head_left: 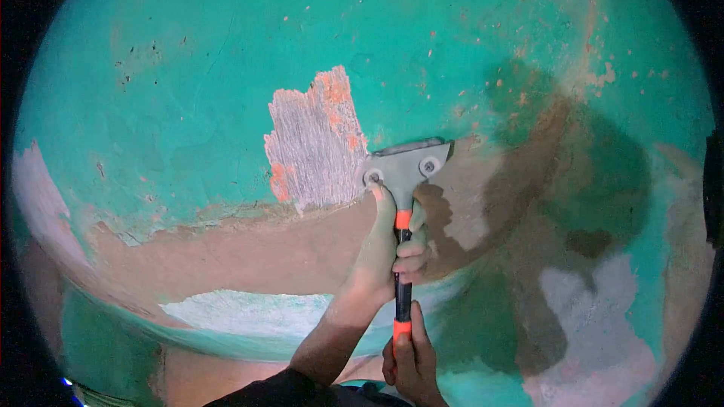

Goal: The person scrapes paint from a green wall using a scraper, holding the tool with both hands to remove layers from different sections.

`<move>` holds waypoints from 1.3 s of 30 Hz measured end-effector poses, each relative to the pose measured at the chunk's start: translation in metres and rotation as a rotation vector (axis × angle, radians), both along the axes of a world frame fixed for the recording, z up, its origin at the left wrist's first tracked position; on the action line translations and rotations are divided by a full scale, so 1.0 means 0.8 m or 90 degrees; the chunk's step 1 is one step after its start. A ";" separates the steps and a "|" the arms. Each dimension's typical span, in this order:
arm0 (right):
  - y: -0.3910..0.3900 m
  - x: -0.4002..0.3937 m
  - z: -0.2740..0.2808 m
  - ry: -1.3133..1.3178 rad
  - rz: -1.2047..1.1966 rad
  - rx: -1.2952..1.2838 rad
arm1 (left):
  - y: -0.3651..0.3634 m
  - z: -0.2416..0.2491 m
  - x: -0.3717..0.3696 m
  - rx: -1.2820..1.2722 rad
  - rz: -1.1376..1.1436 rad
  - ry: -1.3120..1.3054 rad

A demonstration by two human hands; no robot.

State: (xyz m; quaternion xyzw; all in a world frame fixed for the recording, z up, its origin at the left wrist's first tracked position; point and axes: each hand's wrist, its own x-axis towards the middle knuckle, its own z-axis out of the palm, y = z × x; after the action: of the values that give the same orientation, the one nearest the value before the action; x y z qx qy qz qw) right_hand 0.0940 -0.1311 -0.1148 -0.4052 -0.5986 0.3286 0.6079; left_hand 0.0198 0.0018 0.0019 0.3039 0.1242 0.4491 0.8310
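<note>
A long-handled scraper (pixel 403 265) with a wide grey head and a black and orange handle is held upright against the wall (pixel 226 68). My left hand (pixel 392 237) is closed round the upper handle, its thumb lying up along the head's left corner. Lower down, my right hand (pixel 411 362) grips the orange end of the handle. The scraper's blade edge touches or nearly touches the green paint, just right of a bare, scratched patch (pixel 317 139) showing grey and orange.
Below the green paint runs a brown bare band (pixel 226 256), then a whitish strip (pixel 249 313). More stripped patches, including a pale one (pixel 596 316), are at lower right. Shadows fall across the wall's right side.
</note>
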 end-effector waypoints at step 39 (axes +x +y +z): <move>0.000 0.004 0.041 0.014 0.056 -0.112 | 0.009 0.030 -0.002 0.077 -0.045 -0.060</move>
State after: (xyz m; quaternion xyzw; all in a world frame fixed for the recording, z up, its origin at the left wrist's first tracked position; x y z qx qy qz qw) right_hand 0.0973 -0.1308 -0.0821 -0.4267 -0.5779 0.4109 0.5614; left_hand 0.0184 0.0087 0.0260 0.3361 0.0466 0.4399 0.8315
